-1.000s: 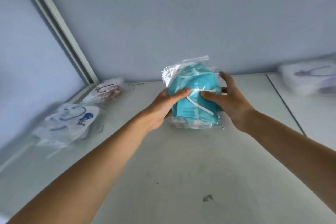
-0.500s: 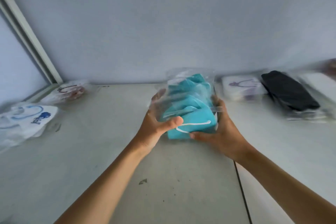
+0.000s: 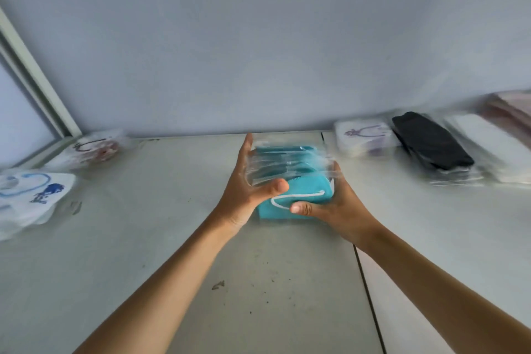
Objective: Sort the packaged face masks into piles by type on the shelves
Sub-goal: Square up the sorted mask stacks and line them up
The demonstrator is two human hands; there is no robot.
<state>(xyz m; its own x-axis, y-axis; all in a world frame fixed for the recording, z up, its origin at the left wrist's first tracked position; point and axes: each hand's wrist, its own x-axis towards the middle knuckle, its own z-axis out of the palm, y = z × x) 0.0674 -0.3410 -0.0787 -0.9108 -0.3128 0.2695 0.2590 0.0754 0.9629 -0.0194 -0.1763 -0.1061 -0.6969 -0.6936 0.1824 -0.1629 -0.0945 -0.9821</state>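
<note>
A stack of teal face masks in clear bags (image 3: pixel 298 181) lies flat on the white shelf (image 3: pixel 178 238), near its back edge. My left hand (image 3: pixel 247 192) grips the stack's left side, thumb over the top. My right hand (image 3: pixel 330 204) grips the right front corner, thumb on the front edge. Other packaged piles lie around: white masks with blue print (image 3: pixel 31 195) at far left, a white pack with red print (image 3: pixel 92 146) behind it, a white pack with purple print (image 3: pixel 365 135), black masks (image 3: pixel 428 141) and plain white packs (image 3: pixel 488 149) to the right.
A grey wall (image 3: pixel 258 52) closes the shelf at the back, a white upright post (image 3: pixel 37 80) stands at the left. A dark seam (image 3: pixel 367 282) splits the shelf boards right of my hands. Pinkish packs (image 3: pixel 514 106) sit at the far right.
The teal stack has gone from tilted up in the air to lying flat on the shelf, both hands still around it. The view has swung right, showing the right-hand piles.
</note>
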